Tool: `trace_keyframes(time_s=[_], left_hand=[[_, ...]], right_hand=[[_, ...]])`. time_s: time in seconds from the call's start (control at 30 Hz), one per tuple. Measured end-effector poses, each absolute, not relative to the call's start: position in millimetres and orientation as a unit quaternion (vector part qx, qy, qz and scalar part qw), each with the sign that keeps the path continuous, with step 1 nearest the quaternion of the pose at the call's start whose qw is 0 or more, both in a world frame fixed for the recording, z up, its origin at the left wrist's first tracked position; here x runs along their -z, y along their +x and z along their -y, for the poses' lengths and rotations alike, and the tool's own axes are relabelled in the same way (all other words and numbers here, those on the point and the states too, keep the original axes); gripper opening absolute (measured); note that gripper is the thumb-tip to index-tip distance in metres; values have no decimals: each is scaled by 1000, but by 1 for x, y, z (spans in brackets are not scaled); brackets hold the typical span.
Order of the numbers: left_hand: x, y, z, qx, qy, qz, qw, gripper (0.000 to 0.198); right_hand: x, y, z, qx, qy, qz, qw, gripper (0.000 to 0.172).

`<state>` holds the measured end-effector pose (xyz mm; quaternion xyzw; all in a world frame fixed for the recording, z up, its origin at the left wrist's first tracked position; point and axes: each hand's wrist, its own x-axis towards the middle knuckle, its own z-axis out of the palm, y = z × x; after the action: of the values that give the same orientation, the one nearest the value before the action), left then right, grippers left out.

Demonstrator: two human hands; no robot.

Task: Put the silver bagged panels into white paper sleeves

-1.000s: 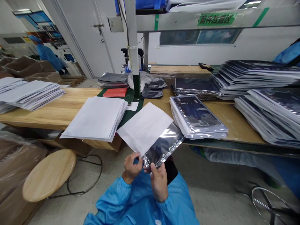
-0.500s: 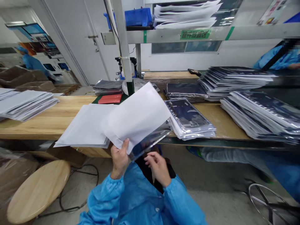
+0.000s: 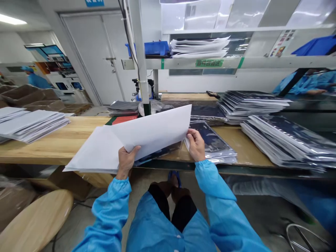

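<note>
The white paper sheet (image 3: 149,131) hides most of the foil bag (image 3: 154,155)

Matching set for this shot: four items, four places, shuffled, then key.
Items:
1. white sheet
2. red pad
3. blue bin
4. stool

Places:
A. on the floor
B. on the shelf
C. in the left hand and right hand
D. on the green mat

Pairs: 1-C, 2-D, 3-B, 4-A
</note>
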<state>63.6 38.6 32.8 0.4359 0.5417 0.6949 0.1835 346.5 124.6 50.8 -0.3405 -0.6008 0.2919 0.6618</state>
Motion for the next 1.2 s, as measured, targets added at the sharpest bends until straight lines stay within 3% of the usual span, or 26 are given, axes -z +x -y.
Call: trace_keyframes(time_s=[0.13,0.6,0.8,0.97,1.1,1.2], left_hand=[[-42,73,-37,-697,412,-564,160,40],[-56,76,-42,-717,410,-553,109,41],[-34,78,-37,-688,426,-576,116,38],[-6,79,-31,-634,449,-600,189,37],[1,75,-27,-614,453,-609,216,45],[-3,72,-24,-630,458,-593,203,46]], right_hand=[[-44,341,-125,-250,-376,615,647,25],[-37,336,-130,-218,-386,566,695,22],[-6,337,-131,-237,-424,591,644,21],[14,341,-129,-262,-487,624,553,16],[4,339,-129,-314,-418,604,602,37],[-11,337,-129,-334,-390,589,624,42]])
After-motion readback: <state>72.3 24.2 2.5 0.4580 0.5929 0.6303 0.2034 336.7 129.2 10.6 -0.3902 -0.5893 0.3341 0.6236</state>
